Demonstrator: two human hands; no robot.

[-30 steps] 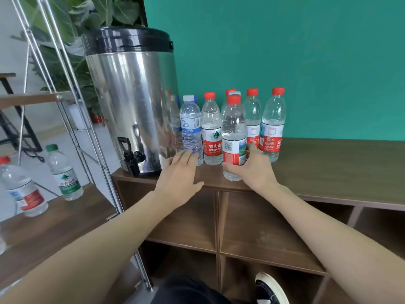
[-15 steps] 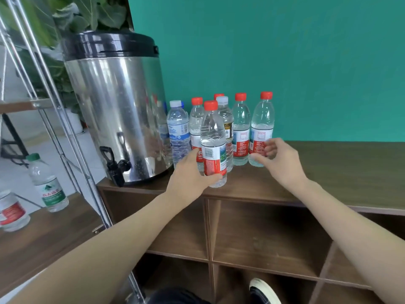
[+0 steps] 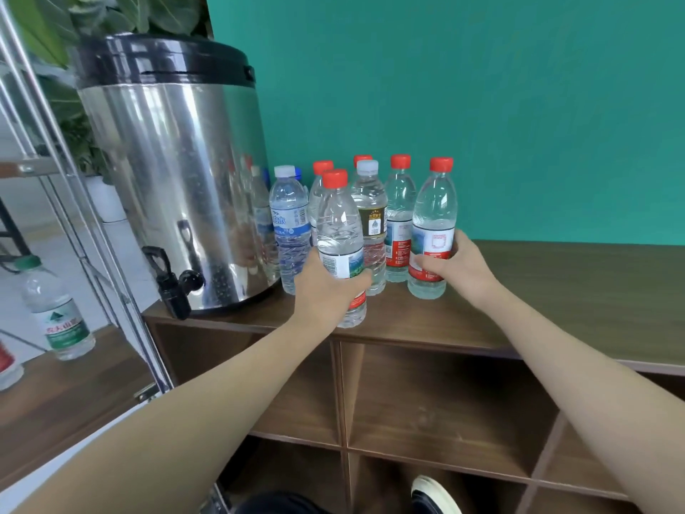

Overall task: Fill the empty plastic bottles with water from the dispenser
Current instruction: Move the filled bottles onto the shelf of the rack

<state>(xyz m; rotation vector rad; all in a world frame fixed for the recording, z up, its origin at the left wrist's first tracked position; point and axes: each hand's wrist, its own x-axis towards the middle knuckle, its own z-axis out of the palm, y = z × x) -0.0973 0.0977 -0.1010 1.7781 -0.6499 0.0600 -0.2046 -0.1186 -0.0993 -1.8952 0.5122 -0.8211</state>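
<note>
A steel water dispenser (image 3: 178, 172) with a black lid and a black tap (image 3: 172, 281) stands at the left end of a wooden cabinet top (image 3: 556, 291). Several clear plastic bottles cluster to its right. My left hand (image 3: 326, 291) grips the front red-capped bottle (image 3: 339, 231) round its label, near the cabinet's front edge. My right hand (image 3: 456, 265) grips the rightmost red-capped bottle (image 3: 433, 213) at its label. Both bottles stand upright on the top. Behind them are a blue-label bottle (image 3: 291, 224), a white-capped bottle (image 3: 370, 209) and more red-capped ones.
A metal rack post (image 3: 92, 231) slants down left of the cabinet. On a lower wooden shelf (image 3: 74, 395) stands a green-capped bottle (image 3: 55, 313). Open cubby compartments (image 3: 444, 395) lie below the top. My shoe (image 3: 433, 495) shows at the bottom. A teal wall backs the cabinet.
My right hand let go of the front bottle and moved right to grip the rightmost bottle. My left hand closed round the front bottle. The view moved closer.
</note>
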